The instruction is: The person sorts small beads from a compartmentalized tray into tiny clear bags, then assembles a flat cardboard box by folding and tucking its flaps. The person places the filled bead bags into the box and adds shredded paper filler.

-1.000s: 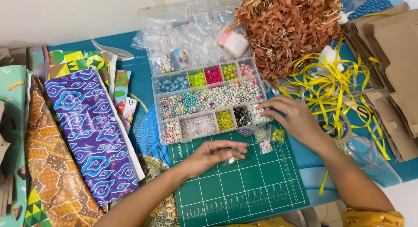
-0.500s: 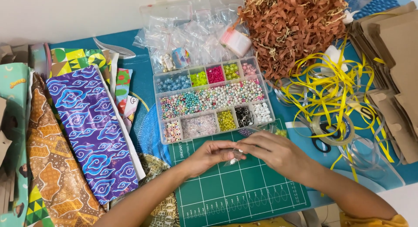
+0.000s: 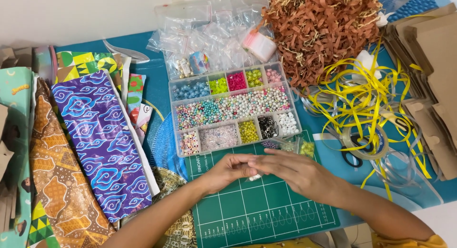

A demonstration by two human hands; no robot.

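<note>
Right hand [image 3: 297, 174] has come back from the clear plastic compartmented bead box [image 3: 233, 110] and now meets the left hand [image 3: 233, 169] over the green cutting mat [image 3: 257, 210], fingertips pinching something tiny between them, can't tell what. Box sits at 12 o'clock, long axis left-right.

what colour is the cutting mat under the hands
Dark green cutting mat with a white grid, clearest in the head view.

Clear zip bags [image 3: 209, 43] piled behind bead box [image 3: 233, 112], w/ brown paper bags [image 3: 428, 86] far right.
</note>
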